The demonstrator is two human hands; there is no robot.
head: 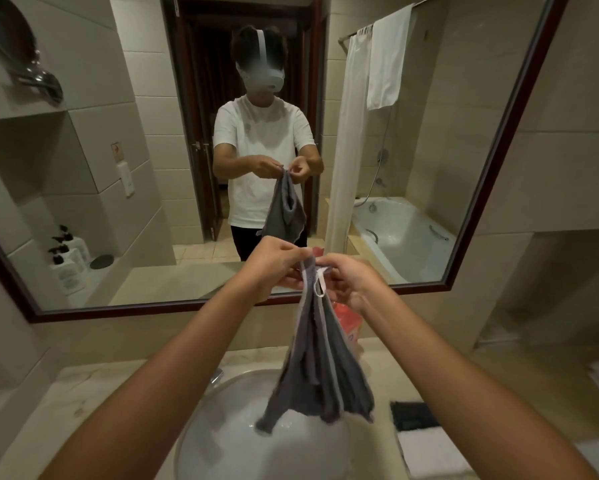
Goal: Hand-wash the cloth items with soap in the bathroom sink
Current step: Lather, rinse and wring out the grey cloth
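A wet grey cloth point(320, 372) with a pale edge and a small white hanging loop dangles above the round sink point(201, 420), which holds foamy white water. My left hand point(277, 268) pinches the cloth's top corner from the left. My right hand point(350, 278) pinches the same corner from the right, close beside the left. The cloth's lower end hangs just over the suds. A red-orange packet point(350, 323) stands behind the cloth on the counter, mostly hidden.
The tap point(217, 375) sits at the back of the sink. A dark cloth point(412, 415) and a folded white towel point(433, 452) lie on the counter to the right. A big mirror point(83, 168) fills the wall ahead, showing a person and a bathtub.
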